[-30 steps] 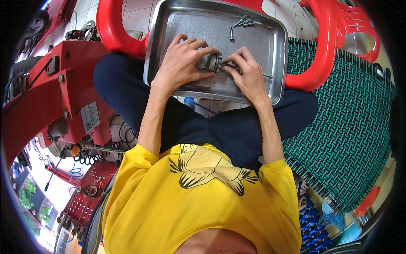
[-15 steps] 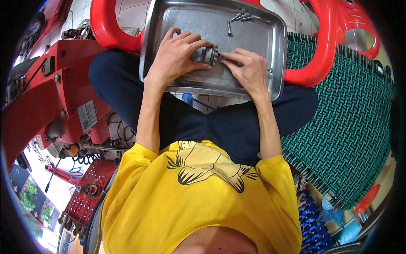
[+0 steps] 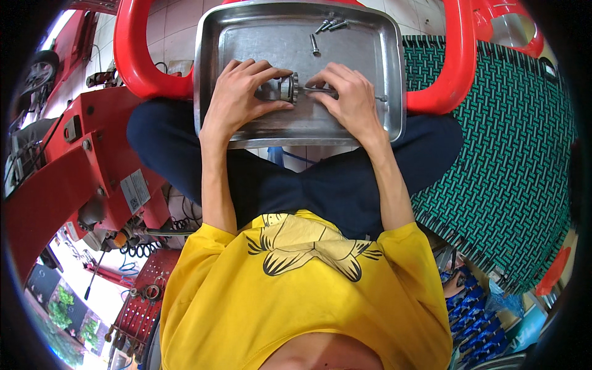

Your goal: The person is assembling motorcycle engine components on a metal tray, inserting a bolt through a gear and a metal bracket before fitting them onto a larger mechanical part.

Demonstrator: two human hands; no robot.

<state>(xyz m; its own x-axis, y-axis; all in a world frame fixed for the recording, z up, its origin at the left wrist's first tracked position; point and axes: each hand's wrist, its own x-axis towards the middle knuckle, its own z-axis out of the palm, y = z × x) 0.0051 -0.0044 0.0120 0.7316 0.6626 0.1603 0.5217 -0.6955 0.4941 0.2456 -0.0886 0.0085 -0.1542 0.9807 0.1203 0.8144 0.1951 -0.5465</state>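
Over a rectangular metal tray (image 3: 296,139), my left hand (image 3: 234,95) is closed round a cylindrical metal part with a toothed rim (image 3: 290,88), fingers above and thumb below. The toothed face points right. My right hand (image 3: 350,97) pinches a thin dark metal rod (image 3: 317,90), which lies roughly level with its left end close to the middle of the toothed face. Whether the rod touches the part or enters it cannot be made out. Its other end sticks out past the right hand, near the tray's right wall. A single bolt (image 3: 314,45) lies in the tray beyond the hands.
Several more bolts (image 3: 333,24) lie at the tray's far side. Red plastic chair arms (image 3: 441,92) flank the tray. A red machine frame (image 3: 80,160) stands at left, a green woven surface (image 3: 493,154) at right. A red tool panel (image 3: 145,290) is at lower left.
The view has shifted, so the tray appears farther left. My right hand has drawn slightly away from the toothed part, showing more of the rod. My left hand keeps its hold.
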